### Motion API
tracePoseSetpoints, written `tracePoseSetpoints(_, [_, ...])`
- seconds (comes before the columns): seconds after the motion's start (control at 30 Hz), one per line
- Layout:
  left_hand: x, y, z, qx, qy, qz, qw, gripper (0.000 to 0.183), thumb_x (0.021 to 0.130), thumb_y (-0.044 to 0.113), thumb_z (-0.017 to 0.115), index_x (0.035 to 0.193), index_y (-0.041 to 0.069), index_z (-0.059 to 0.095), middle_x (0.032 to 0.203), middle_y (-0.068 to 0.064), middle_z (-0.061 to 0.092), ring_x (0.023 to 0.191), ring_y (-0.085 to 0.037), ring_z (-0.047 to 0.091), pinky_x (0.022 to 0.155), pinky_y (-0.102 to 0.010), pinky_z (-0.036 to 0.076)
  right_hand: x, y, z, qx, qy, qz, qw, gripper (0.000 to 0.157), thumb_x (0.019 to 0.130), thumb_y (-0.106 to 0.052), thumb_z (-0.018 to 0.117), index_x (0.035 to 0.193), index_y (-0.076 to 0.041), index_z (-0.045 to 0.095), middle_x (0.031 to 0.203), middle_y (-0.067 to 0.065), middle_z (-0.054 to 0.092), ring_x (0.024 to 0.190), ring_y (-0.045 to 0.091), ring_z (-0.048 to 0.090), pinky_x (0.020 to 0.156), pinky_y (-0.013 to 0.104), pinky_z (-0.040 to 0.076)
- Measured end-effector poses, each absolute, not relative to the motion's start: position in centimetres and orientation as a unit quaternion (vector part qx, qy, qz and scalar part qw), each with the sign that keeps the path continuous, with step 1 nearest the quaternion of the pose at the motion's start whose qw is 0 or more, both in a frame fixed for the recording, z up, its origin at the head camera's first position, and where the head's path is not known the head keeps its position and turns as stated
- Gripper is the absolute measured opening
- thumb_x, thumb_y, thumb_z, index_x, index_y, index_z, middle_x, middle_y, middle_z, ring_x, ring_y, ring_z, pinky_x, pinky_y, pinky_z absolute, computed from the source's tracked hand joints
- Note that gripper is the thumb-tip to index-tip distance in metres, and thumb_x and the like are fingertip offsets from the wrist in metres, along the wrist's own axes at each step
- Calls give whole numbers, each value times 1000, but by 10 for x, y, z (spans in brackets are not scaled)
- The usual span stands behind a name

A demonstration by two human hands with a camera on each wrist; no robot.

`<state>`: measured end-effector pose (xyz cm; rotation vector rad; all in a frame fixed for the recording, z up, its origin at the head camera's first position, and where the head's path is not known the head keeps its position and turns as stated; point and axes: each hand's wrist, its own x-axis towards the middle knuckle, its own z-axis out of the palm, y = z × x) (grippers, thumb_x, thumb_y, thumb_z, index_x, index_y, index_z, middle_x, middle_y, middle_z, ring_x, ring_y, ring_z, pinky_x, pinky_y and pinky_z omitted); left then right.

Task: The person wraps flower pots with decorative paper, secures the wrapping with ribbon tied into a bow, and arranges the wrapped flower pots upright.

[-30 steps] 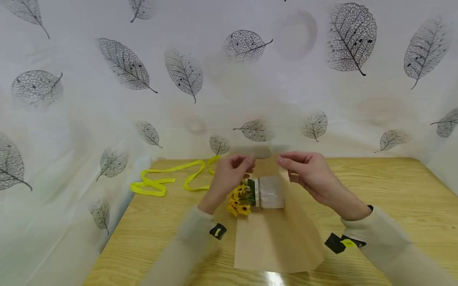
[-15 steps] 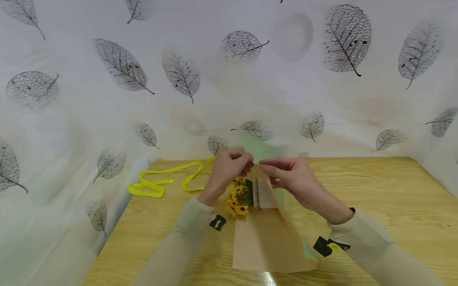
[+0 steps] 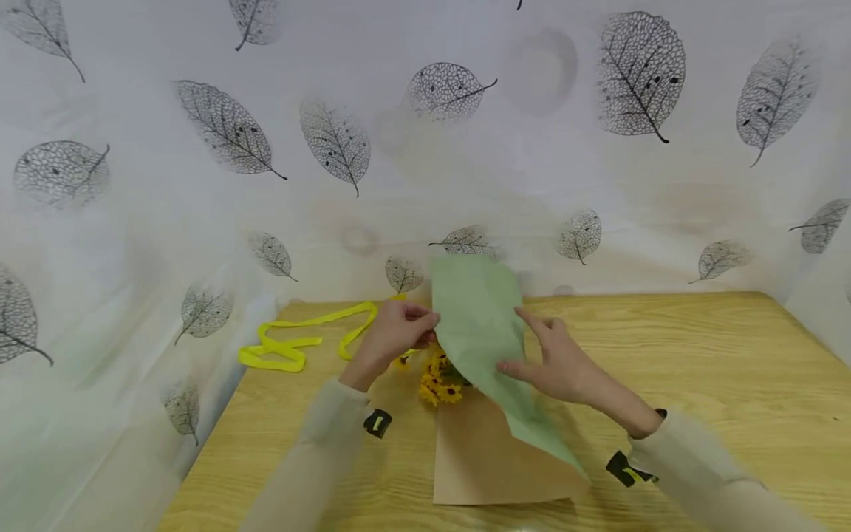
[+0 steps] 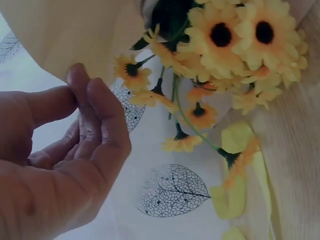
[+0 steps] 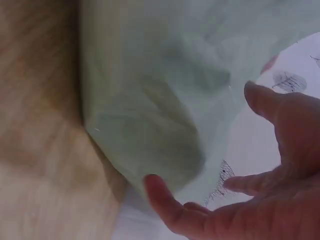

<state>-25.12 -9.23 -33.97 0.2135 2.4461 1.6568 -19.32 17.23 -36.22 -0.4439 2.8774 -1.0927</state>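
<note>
A sheet of wrapping paper, tan on one face (image 3: pixel 492 462) and green on the other (image 3: pixel 482 325), is folded over a bunch of yellow artificial flowers (image 3: pixel 439 384). My left hand (image 3: pixel 392 336) pinches the sheet's corner between thumb and fingers, left of the fold. The flower heads (image 4: pixel 245 40) stick out past the paper beside that hand. My right hand (image 3: pixel 558 362) is spread, fingers apart, at the right side of the green face. In the right wrist view, its thumb and fingertips (image 5: pixel 160 192) lie near the green paper. The white wrapped base of the bunch is hidden under the fold.
A yellow ribbon (image 3: pixel 275 358) lies in loose loops on the wooden table (image 3: pixel 698 384), left of the left hand. Behind the table's back edge hangs a white curtain (image 3: pixel 412 170) printed with skeleton leaves.
The paper's right side has come over leftward, so its green face now shows and covers the white base. My left hand has moved left with the corner; the right hand has let go and spread.
</note>
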Motion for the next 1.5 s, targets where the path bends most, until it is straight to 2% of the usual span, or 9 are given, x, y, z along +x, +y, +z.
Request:
tracePoseSetpoints(0.2, [-250, -89, -344, 65, 830, 551, 58, 25, 100, 17, 67, 116, -1, 74, 105, -16, 76, 74, -14, 72, 81, -41, 64, -164, 163, -386, -134, 934, -325, 60, 118, 94, -53, 70, 162, 0, -11, 152, 47, 18, 126, 60, 50, 100, 66, 49])
tracePoseSetpoints(0.5, [-250, -91, -351, 57, 851, 520, 46, 25, 100, 19, 67, 115, 1, 74, 100, -14, 76, 75, -16, 71, 75, -36, 64, -128, 160, -407, -100, 949, -267, 134, 115, 98, -59, 58, 157, 12, -11, 126, 47, 57, 105, 50, 69, 91, 59, 56])
tracePoseSetpoints(0.6, [-251, -91, -356, 51, 853, 517, 43, 24, 100, 19, 68, 114, 1, 75, 98, -13, 75, 73, -14, 71, 75, -37, 64, -119, 161, -414, -96, 957, -239, 133, 110, 100, -58, 55, 157, 15, -5, 85, 26, 71, 74, 33, 71, 64, 48, 59])
tracePoseSetpoints(0.7, [-251, -90, -361, 46, 857, 511, 38, 23, 99, 19, 68, 113, 2, 75, 96, -13, 75, 72, -14, 70, 73, -36, 64, -110, 162, -421, -107, 966, -200, 121, 103, 101, -57, 54, 156, 18, 9, 58, 6, 58, 50, 18, 56, 44, 36, 48])
tracePoseSetpoints(0.93, [-253, -88, -368, 39, 867, 496, 30, 24, 99, 21, 68, 113, 3, 75, 97, -12, 75, 72, -15, 70, 73, -38, 64, -122, 173, -406, -122, 959, -205, 154, 89, 99, -63, 53, 134, 19, 51, 70, 13, 65, 61, 21, 61, 56, 45, 55])
tracePoseSetpoints(1.1, [-254, -85, -369, 35, 876, 480, 30, 25, 99, 23, 68, 116, 5, 74, 94, -11, 75, 68, -14, 69, 64, -28, 60, -149, 191, -384, -221, 958, -182, 5, 58, 97, -43, 68, 129, 6, 63, 109, 19, 70, 79, 22, 66, 59, 36, 56])
tracePoseSetpoints(1.27, [-254, -86, -368, 27, 878, 478, 30, 25, 99, 23, 68, 117, 7, 72, 96, -11, 76, 68, -15, 69, 63, -27, 59, -189, 204, -376, -363, 903, -135, -188, 71, 81, 3, 81, 145, -5, 53, 145, 23, 54, 124, 44, 57, 81, 49, 60])
tracePoseSetpoints(1.37, [-255, -87, -370, 29, 877, 479, 31, 24, 99, 23, 69, 116, 7, 71, 96, -12, 76, 70, -19, 71, 63, -28, 59, -210, 206, -377, -420, 871, -101, -235, 76, 74, 19, 77, 143, -6, 57, 148, 21, 55, 131, 46, 54, 90, 55, 57])
tracePoseSetpoints(1.5, [-255, -89, -373, 47, 881, 471, 25, 23, 98, 23, 70, 114, 6, 69, 94, -12, 76, 74, -26, 73, 61, -28, 57, -223, 204, -380, -445, 864, -63, -228, 59, 81, 13, 76, 135, -8, 66, 143, 16, 62, 131, 43, 58, 92, 55, 58])
